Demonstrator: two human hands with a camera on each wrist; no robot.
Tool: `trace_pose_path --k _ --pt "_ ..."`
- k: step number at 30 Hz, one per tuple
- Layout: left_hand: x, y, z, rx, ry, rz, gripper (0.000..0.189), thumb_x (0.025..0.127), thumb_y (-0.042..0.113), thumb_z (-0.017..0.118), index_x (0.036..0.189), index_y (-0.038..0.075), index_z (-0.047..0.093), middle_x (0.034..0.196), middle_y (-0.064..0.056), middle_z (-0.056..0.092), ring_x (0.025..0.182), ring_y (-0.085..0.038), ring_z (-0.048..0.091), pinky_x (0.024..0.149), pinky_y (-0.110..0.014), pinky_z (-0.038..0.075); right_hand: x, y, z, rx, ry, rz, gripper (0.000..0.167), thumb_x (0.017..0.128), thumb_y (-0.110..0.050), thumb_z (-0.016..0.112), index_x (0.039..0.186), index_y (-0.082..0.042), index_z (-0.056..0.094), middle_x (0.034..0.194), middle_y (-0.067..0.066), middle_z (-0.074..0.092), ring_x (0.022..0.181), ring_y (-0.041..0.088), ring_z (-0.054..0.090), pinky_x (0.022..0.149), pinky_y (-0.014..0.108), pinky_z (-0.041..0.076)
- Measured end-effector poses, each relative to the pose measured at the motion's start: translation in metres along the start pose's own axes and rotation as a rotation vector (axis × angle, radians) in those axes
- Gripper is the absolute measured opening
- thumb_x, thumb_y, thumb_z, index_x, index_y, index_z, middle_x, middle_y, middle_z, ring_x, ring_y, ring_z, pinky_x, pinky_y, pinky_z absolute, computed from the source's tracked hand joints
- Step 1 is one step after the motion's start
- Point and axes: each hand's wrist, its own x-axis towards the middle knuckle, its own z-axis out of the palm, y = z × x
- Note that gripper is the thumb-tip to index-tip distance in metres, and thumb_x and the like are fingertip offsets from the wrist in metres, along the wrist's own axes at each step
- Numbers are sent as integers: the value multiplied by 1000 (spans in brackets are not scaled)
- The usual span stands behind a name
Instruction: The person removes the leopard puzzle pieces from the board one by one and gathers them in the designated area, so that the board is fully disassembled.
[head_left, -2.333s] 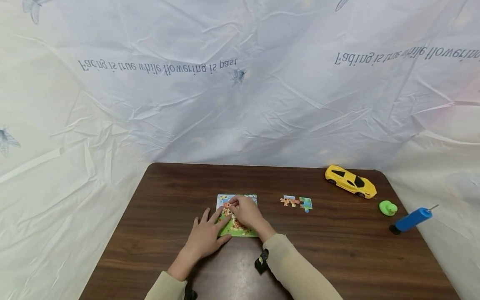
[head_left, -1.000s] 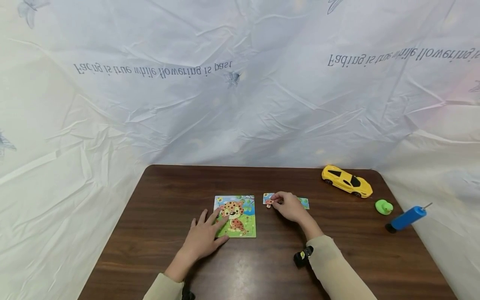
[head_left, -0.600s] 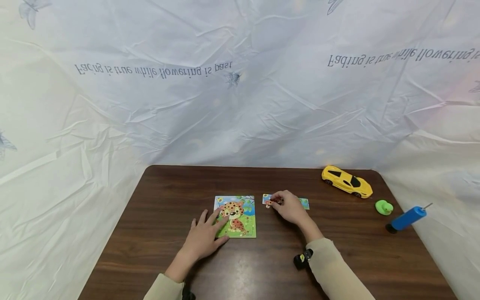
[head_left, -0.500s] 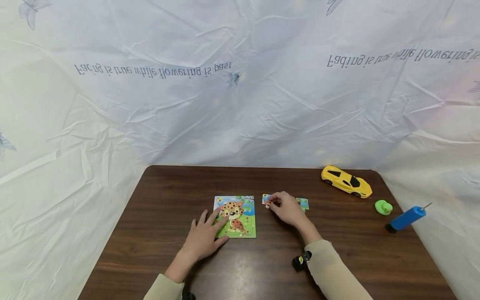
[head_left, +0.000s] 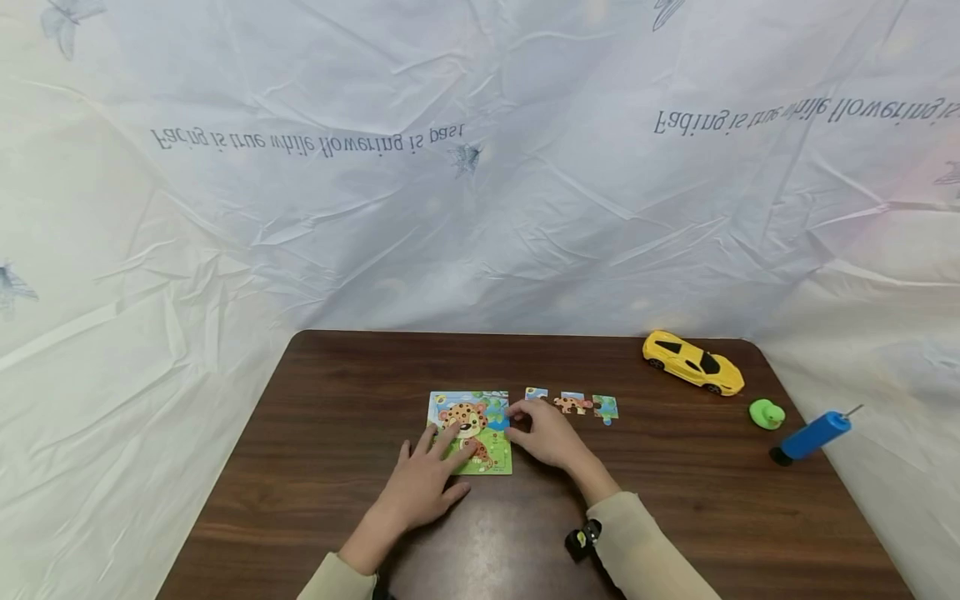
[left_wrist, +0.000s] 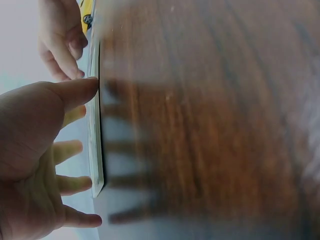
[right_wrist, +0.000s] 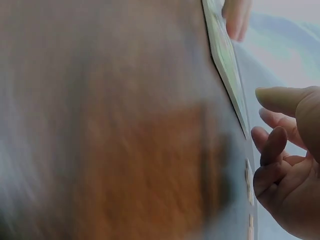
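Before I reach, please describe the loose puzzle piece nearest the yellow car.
On the brown table, find the leopard puzzle. To its right lie three loose pieces in a row. The last one is mostly green and blue, unlike the spotted middle piece.

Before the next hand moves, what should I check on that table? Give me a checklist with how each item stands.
1. Puzzle board flat on the table: ok.
2. Right hand empty: ok, nothing shows in its grasp.
3. Leftmost loose piece fully visible: not ok, the right hand hides its lower part in the head view.
4. Left hand clear of the puzzle board: not ok, it covers part of it.
5. Left hand pressing firmly: cannot tell.
6. Yellow car, green duck and blue pump away from both hands: ok.
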Motion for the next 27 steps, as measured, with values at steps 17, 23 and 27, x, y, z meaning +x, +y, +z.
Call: trace_pose_path --k 17,23,27 --pt "-1 2 0 5 -39 10 56 103 46 63 155 29 53 167 -9 34 148 -52 30 99 -79 37 4 -9 14 -28 -72 33 34 95 -24 79 126 -12 71 107 2 58 93 17 54 80 41 49" --pt "0 2 0 13 -37 14 55 103 46 63 155 30 54 166 -8 35 147 -53 31 98 -79 38 5 -12 15 -35 -64 43 33 95 -21 80 124 -10 69 105 3 56 90 19 52 78 41 47" --pt "1 2 0 12 -43 11 55 103 47 63 155 30 54 166 -8 36 147 -53 30 98 -79 38 4 -14 15 -33 -53 52 32 95 -18 80 123 -9 67 107 5 56 89 19 52 79 42 47"
